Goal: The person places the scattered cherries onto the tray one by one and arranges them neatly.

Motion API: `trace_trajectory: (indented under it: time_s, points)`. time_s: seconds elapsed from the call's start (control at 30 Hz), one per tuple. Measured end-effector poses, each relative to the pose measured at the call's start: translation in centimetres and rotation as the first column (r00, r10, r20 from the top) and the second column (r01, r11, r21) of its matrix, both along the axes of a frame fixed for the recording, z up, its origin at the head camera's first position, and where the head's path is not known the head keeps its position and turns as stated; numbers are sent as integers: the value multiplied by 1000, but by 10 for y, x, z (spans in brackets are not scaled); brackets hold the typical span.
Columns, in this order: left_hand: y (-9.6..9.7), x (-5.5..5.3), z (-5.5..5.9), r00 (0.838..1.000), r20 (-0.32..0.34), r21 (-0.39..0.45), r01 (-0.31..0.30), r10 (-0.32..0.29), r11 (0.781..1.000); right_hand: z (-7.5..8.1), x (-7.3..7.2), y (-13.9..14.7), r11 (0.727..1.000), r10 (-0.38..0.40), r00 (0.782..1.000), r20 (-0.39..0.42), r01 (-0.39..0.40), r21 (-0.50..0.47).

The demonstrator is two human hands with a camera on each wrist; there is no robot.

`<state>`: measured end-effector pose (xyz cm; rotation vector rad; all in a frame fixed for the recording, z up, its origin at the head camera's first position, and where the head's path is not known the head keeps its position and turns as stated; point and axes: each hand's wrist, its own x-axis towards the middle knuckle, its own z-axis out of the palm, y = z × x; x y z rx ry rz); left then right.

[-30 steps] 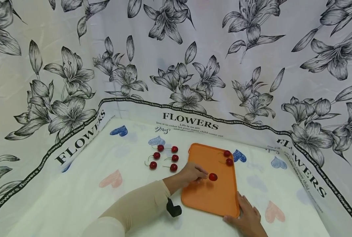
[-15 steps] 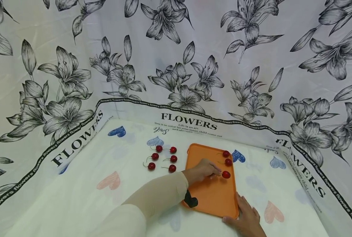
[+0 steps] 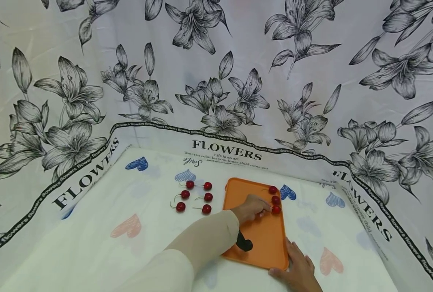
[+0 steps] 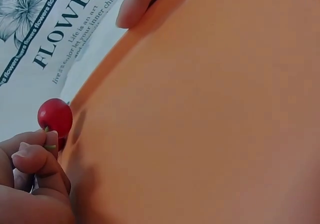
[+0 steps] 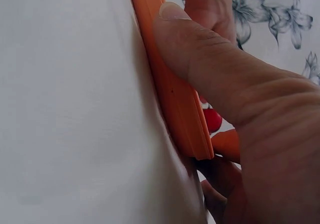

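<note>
My left hand (image 3: 254, 207) pinches a red cherry (image 3: 276, 209) by its stem, over the right side of an orange tray (image 3: 269, 239). In the left wrist view this cherry (image 4: 55, 116) hangs just beyond the thumb and fingertips, near the tray's edge. Two more cherries sit along the right edge, one at the far corner (image 3: 273, 189) and one (image 3: 275, 199) right beside the held one. My right hand (image 3: 298, 265) grips the tray's near right corner. In the right wrist view, its thumb (image 5: 200, 53) presses the tray's side, with other fingers round the corner, partly hidden.
Left of the tray, several stemmed cherries (image 3: 207, 197) lie in two columns on a white cloth (image 3: 92, 239) printed with hearts. Behind stands a flower-printed curtain (image 3: 216, 81). A black device (image 3: 244, 242) at my left wrist overlaps the tray.
My left hand has carried the cherry rightward across the tray, then toward the two cherries at its right edge. My right hand stays at the corner. The head view has shifted slightly.
</note>
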<state>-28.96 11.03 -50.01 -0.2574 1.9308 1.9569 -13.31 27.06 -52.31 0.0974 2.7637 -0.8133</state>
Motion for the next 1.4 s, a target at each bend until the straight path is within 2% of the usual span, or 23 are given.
trace_trajectory:
  time_s: [0.2,0.43,0.6,0.7,0.87,1.03,1.2,1.4]
  points:
    - [1,-9,-3,998,5,-16,-55,55,998,0,-1,0,1000,-3,1000,-3,3,-22]
    - [5,-16,-4,999,7,-29,-49,49,998,-1,-5,1,999,-37,998,47,37,-13]
    - [9,-21,-6,997,40,-38,-68,69,997,-2,-5,1,998,-59,996,67,59,-6]
    - [12,-24,-7,994,57,-36,-91,93,995,-3,-4,1,999,-52,997,52,52,-4]
    - [16,-29,-12,994,50,-27,-97,98,995,-2,-3,1,999,-30,999,19,31,-11]
    - [17,-34,-13,991,62,-55,-112,116,992,-2,-3,-2,999,-35,999,8,35,-6]
    - [18,-34,-12,990,71,-56,-116,120,992,-1,-3,-2,999,-35,999,4,35,12]
    - [16,-26,-8,994,23,-33,-106,106,994,0,-2,-1,1000,-25,1000,-7,25,6]
